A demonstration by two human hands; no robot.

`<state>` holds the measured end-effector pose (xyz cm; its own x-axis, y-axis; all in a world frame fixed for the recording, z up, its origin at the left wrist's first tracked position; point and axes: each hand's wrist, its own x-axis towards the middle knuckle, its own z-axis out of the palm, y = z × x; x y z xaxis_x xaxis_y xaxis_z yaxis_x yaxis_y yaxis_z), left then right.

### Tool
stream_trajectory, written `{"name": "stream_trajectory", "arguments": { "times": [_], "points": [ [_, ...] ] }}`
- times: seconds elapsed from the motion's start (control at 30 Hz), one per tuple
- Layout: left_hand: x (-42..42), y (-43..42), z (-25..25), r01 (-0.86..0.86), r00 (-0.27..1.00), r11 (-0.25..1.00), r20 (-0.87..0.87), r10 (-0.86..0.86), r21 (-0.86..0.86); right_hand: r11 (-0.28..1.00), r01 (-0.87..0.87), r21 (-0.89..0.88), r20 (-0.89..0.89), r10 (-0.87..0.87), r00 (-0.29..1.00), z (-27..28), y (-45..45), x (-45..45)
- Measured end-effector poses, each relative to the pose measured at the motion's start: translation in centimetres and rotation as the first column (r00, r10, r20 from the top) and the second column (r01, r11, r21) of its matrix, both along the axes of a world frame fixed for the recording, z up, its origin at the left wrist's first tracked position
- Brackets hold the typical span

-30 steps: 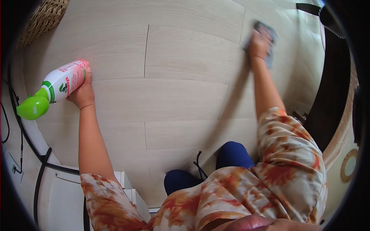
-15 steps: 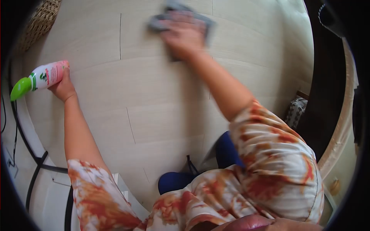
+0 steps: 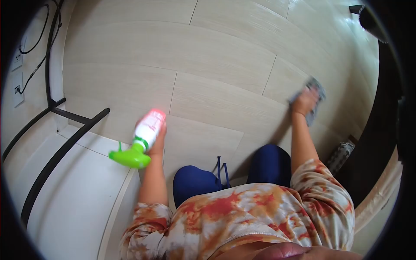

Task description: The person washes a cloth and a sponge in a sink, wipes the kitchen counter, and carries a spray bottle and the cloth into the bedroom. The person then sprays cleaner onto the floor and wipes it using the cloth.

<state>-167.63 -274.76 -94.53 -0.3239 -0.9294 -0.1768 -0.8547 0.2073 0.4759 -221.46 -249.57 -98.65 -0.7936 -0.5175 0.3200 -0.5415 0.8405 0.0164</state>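
A: In the head view, where was the person's left hand [image 3: 159,139]?

B: Near the floor's left side, toward the edge by the white surface [image 3: 86,182]; its fingers were wrapped round the body of a spray bottle [image 3: 147,132], closed on it.

A: How did the bottle lie in that grip?

B: Tilted, its pink base pointing away from the person and its green spray head [image 3: 132,158] toward the white surface; whether it touched the floor [image 3: 216,56] could not be told.

A: And the right hand [image 3: 305,103]?

B: Well apart from the left, toward the floor's right edge; it lay palm down on a grey cloth [image 3: 320,90], which showed beyond the fingers and below the palm; blur hid whether the fingers pinched the cloth or lay flat on it.

A: What stood about them?

B: A black metal frame [image 3: 71,115] near the floor's left edge, with a cable [image 3: 35,73] plugged into a wall outlet [image 3: 17,89] behind it; dark furniture [image 3: 387,99] along the right edge, a patterned object [image 3: 340,158] just beside it; the person's blue-clad knees [image 3: 195,184] were at the near edge, between the two hands; a tie-dyed shirt [image 3: 242,208] showed below them.
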Motion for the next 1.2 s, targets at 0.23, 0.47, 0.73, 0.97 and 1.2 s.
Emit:
{"name": "stream_trajectory", "arguments": {
  "times": [0.23,0.47,0.73,0.97,1.2],
  "points": [
    [-0.2,-0.3,2.4,0.166,0.960,0.819,-0.100,-0.261,-0.549,0.723,-0.627,-0.289,0.498,0.673,0.547,5.5,-40.2,28.8],
    [1.3,1.5,0.3,0.117,0.987,0.895,-0.051,-0.153,-0.431,0.253,-0.889,-0.381,0.442,0.895,0.066,5.8,-38.6,38.9],
    [7.3,2.6,-5.5,0.134,0.855,0.947,-0.518,0.040,0.293,0.846,-0.533,-0.022,0.487,0.475,0.733,7.0,-8.2,16.8],
    [5.0,2.0,-2.3,0.175,0.974,0.952,-0.184,-0.131,0.250,0.998,-0.021,-0.053,0.325,0.038,0.945,4.0,4.5,6.3],
    [5.6,2.0,-1.4,0.103,0.994,0.962,0.007,-0.108,0.252,0.999,-0.037,-0.039,0.350,0.049,0.935,4.2,4.5,6.3]
  ]
}}
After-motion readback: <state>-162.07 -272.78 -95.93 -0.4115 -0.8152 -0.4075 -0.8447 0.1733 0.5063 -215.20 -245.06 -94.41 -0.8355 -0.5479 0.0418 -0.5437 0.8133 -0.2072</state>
